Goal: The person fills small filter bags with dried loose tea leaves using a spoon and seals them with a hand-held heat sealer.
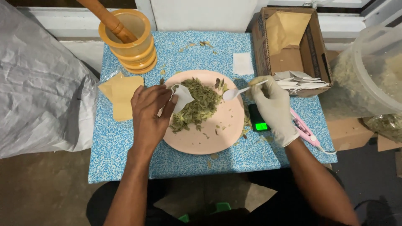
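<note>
- Left hand (150,115), bare, pinches a small white filter bag (181,97) open at the left edge of the dried-leaf pile (197,105).
- Right hand (274,109), gloved, grips a white plastic spoon (239,91), bowl over the pile.
- Leaves lie on a pink plate (217,134), centre of the blue speckled worktop (121,146).
- Far left: wooden mortar (133,44) with pestle (109,19).

This looks like a small home workshop for packing dried herbs. A low table (125,146) with a blue speckled top stands on a bare concrete floor (42,192). On it sit a plate (209,138) of dried leaves (199,104), a wooden mortar (130,42), a pocket scale (259,121), paper envelopes (119,94) and a carton (293,46) of sachets (299,80). A plastic tub (368,71) of leaves stands alongside.
</note>
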